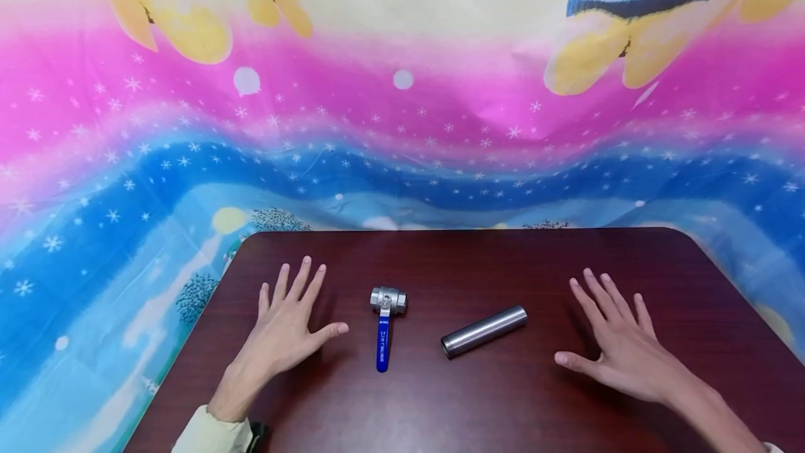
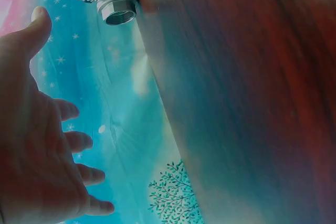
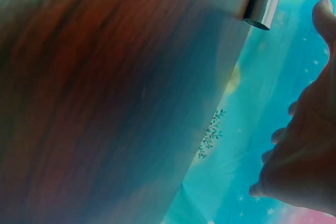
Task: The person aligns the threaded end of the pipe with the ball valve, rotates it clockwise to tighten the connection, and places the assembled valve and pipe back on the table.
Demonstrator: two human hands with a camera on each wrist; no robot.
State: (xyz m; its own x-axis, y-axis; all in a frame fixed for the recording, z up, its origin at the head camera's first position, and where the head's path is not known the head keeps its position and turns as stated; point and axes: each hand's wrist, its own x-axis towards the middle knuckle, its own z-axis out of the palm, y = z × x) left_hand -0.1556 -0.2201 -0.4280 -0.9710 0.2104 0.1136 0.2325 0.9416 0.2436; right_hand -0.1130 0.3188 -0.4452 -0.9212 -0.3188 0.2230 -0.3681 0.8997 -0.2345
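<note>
A metal ball valve [image 1: 388,300] with a blue lever handle [image 1: 382,344] lies near the middle of the table, the lever pointing toward the person. To its right, a short grey metal pipe [image 1: 484,331] lies at a slant. My left hand [image 1: 286,331] is left of the valve, fingers spread and holding nothing. Over on the right, my right hand [image 1: 619,348] is spread in the same way, apart from the pipe. The left wrist view shows the valve's threaded end [image 2: 119,14] beyond the thumb; the right wrist view catches one end of the pipe [image 3: 265,3].
The dark reddish-brown table [image 1: 402,411] has rounded far corners. Behind it and along its sides hangs a printed cloth [image 1: 402,117] in pink and blue with snowflakes and cartoon figures. A pale sleeve [image 1: 210,432] covers the left forearm.
</note>
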